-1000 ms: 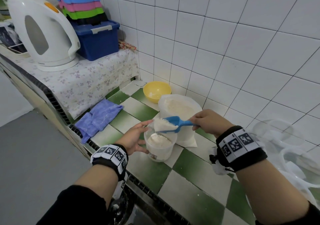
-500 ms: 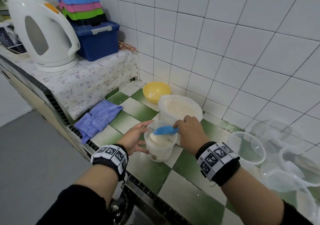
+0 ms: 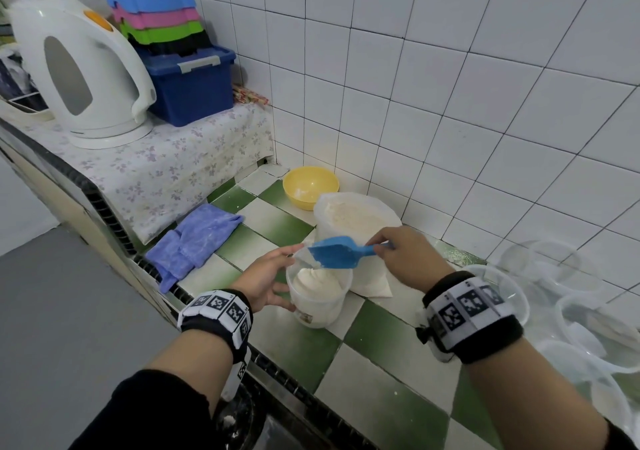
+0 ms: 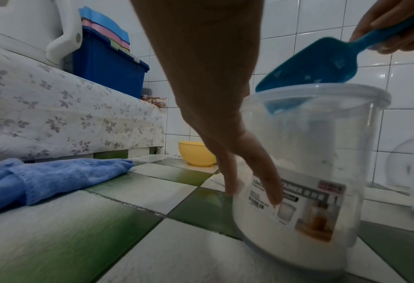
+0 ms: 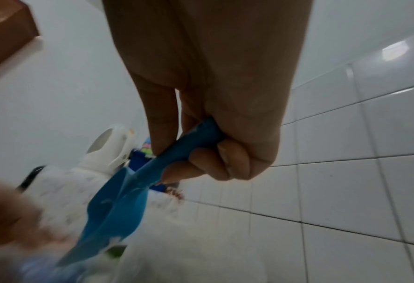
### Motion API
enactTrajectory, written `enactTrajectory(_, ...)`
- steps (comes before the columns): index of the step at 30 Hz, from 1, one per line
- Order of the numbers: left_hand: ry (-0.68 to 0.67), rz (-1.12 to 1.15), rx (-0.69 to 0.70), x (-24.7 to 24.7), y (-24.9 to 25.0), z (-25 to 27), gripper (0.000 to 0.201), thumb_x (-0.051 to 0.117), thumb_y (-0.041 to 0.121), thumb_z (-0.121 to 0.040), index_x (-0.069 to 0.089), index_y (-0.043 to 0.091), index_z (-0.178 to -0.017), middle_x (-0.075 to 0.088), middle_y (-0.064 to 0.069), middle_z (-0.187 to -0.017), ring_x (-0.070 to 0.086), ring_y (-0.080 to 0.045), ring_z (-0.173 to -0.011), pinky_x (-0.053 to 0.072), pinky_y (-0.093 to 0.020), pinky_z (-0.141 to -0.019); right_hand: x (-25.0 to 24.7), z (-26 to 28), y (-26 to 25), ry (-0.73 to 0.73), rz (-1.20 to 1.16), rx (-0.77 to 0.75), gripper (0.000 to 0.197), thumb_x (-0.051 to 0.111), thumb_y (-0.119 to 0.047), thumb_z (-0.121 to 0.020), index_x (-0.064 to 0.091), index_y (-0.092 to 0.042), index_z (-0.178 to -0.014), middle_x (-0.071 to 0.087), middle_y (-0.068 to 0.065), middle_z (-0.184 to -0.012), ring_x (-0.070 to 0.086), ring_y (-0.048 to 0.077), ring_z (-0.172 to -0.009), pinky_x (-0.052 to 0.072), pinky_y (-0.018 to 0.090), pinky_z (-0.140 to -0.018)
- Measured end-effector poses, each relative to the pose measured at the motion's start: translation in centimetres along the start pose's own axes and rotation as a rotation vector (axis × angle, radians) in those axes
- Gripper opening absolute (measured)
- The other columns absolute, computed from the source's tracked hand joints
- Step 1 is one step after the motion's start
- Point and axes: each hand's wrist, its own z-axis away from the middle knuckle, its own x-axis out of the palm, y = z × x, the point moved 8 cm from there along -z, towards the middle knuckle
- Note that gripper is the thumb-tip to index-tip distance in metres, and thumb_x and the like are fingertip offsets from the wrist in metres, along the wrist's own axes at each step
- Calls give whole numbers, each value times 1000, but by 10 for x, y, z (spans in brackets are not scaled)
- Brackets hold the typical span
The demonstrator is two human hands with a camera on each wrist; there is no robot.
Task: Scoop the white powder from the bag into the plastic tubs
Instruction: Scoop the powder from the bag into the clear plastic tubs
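Worktop: green-and-white tiles, tiled wall behind.
Tub: near centre, part-filled; light, slippery; left hand fingers steadied its side.
Scoop: stiff; right hand gripped handle.
Bag: soft, just behind.

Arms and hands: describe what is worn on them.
Both hands are bare, with no gloves or rings visible. The left hand and right hand each have a black wristband set with white panels printed with square black-and-white code markers; the right one matches. Black sleeves cover the upper forearms. No cables show.
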Motion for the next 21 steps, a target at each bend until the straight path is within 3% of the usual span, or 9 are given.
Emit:
enactTrajectory(2, -5, -12, 6, 0, 1, 0, 33, 45, 16, -100, 63, 33, -121, 58, -6, -133, 66, -43, -102, 57, -60, -76, -22, 1, 5, 27, -184, 36, 19, 49, -13, -93, 68, -16, -95, 57, -2, -85, 53, 16, -80, 37, 19, -61)
enactTrajectory(5, -10, -27, 7, 1, 2, 0, 33, 44, 16, -99, 63, 33, -120, 58, -6, -133, 67, -43, -101, 57, -60, -77, -53, -4, 14, 141, -293, 56, 18, 50, -12, -93, 68, -14, -96, 56, 0, -80, 48, 12, -70, 35, 19, -58)
enactTrajectory(8, -14, -32, 7, 2, 3, 0, 34, 44, 15, -99, 63, 33, -121, 58, -6, -132, 67, -43, -100, 58, -58, -74, -64, -20, 20, 267, -120, 64, 21, 47, -12, -94, 67, -15, -101, 53, 8, -94, 47, 18, -76, 37, 23, -62)
enactTrajectory(11, -16, -32, 8, 2, 3, 1, 33, 44, 16, -100, 63, 33, -121, 58, -6, -133, 66, -43, -101, 58, -55, -71, -56, -37, 9, 319, 159, 9, 27, 47, -8, -92, 65, -16, -110, 46, 8, -97, 46, 28, -98, 38, 32, -85)
enactTrajectory(13, -14, -30, 6, 2, 3, 1, 33, 44, 16, -100, 63, 33, -121, 57, -6, -133, 66, -43, -102, 59, -54, -71, -44, -45, -5, 341, 275, -79, 31, 49, -4, -88, 64, -17, -112, 49, 8, -102, 44, 28, -100, 33, 31, -85)
enactTrajectory(15, -13, -27, 5, 1, 3, 0, 33, 45, 16, -100, 64, 33, -120, 58, -5, -133, 67, -42, -100, 59, -54, -70, -30, -52, -15, 318, 349, -146, 34, 49, -3, -86, 63, -17, -114, 50, 8, -106, 43, 27, -101, 31, 29, -82)
enactTrajectory(21, -18, -26, 4, 0, 3, 0, 34, 45, 16, -100, 65, 34, -120, 57, -6, -134, 66, -43, -102, 58, -57, -75, -4, -64, -20, 190, 452, -169, 40, 46, -4, -87, 55, -16, -123, 48, 6, -113, 42, 24, -107, 35, 30, -92)
